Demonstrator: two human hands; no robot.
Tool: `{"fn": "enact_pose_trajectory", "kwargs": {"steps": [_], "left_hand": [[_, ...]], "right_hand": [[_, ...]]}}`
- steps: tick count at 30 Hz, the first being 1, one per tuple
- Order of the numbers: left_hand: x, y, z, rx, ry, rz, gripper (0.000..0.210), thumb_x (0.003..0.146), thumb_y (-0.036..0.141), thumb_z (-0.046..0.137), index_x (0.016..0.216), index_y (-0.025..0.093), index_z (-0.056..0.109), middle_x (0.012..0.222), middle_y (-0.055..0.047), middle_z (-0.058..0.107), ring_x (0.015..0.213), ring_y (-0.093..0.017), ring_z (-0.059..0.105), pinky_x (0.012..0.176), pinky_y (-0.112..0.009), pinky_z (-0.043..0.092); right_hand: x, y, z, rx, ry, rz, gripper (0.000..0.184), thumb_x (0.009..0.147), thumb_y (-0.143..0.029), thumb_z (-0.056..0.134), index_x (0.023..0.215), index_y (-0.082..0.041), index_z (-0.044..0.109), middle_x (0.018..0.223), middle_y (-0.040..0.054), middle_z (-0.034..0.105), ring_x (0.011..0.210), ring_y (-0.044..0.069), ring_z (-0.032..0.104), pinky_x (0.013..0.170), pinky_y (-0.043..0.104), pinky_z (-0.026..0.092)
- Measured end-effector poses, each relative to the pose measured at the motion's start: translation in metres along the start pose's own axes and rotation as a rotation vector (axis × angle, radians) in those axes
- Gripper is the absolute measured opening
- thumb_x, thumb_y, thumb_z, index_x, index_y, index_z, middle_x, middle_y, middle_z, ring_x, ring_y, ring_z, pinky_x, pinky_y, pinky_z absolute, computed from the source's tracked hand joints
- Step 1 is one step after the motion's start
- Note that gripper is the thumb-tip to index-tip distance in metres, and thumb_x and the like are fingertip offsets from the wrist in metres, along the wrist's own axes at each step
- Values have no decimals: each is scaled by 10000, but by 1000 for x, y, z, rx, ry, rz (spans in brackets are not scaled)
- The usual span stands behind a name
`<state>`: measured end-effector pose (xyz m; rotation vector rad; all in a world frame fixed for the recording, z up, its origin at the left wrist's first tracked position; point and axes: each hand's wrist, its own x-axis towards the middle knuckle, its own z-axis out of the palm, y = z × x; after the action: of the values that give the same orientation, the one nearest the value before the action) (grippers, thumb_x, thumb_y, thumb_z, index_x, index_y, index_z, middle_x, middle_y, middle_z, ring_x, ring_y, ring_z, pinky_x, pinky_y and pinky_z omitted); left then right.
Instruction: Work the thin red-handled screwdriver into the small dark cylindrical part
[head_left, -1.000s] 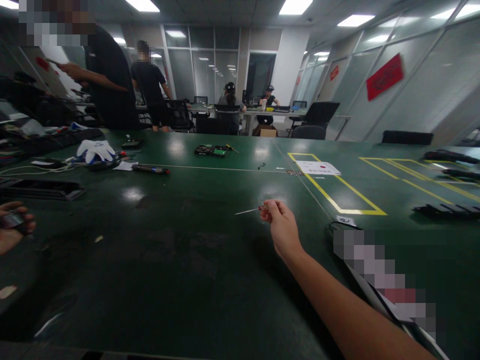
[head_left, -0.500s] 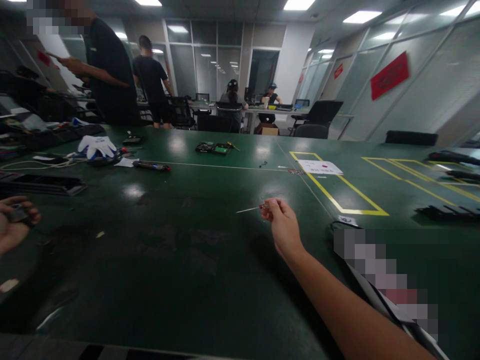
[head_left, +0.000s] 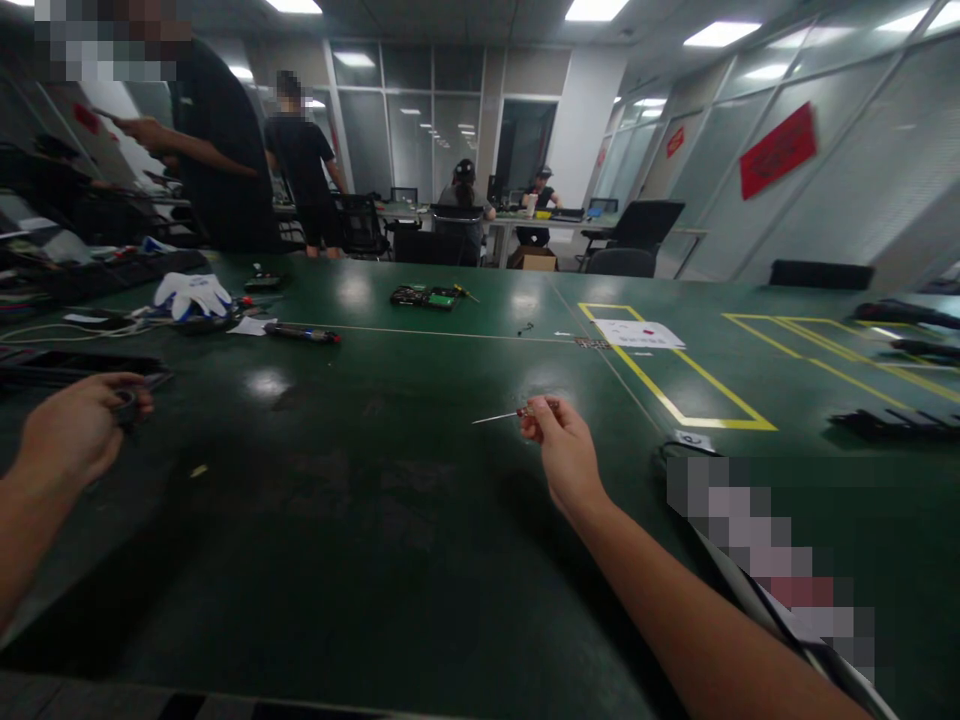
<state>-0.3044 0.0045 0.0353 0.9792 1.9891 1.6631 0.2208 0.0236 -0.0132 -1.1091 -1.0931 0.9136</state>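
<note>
My right hand (head_left: 559, 440) is held above the green table, closed round the red handle of a screwdriver (head_left: 495, 418). Its thin metal shaft points left. At the left side, my left hand (head_left: 75, 425) has its fingers wrapped round a small dark grey object (head_left: 126, 408) with a rounded edge. Fingers cover much of this object, so its kind cannot be made out. A wide gap lies between the two hands. Under them, the table (head_left: 352, 600) carries a small pale scrap (head_left: 198, 470).
White-and-blue gloves (head_left: 193, 295), a dark pen-shaped tool (head_left: 302, 333) and a tool case with green parts (head_left: 424, 297) lie farther back. A white paper (head_left: 641, 334) sits across yellow tape. On the right rests a dark-edged item (head_left: 739, 590), partly blurred. Several people stand or sit beyond.
My left hand has come in from the left edge, moving right with the dark grey object and turning over. The right hand and screwdriver have stayed almost still.
</note>
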Motion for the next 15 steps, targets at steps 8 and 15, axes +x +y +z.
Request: {"fn": "enact_pose_trajectory", "kwargs": {"steps": [8,15], "left_hand": [[-68,48,97,-67,-364,80,394,848,247,613,1222,172,516,958,2,591,778,-155,611,753,-287,488],[-150,67,181,253,-716,372,453,774,124,640,1215,188,561,1118,-98,676,1018,-262,654,923,-420,494]], "right_hand": [[-5,-9,1,31,-42,-35,275,870,-473,704,972,-218,696,811,2,662,722,160,588,730,324,476],[-9,-19,1,13,-57,-62,331,893,-535,681,812,-215,688,703,-5,624,670,153,571,680,312,455]]}}
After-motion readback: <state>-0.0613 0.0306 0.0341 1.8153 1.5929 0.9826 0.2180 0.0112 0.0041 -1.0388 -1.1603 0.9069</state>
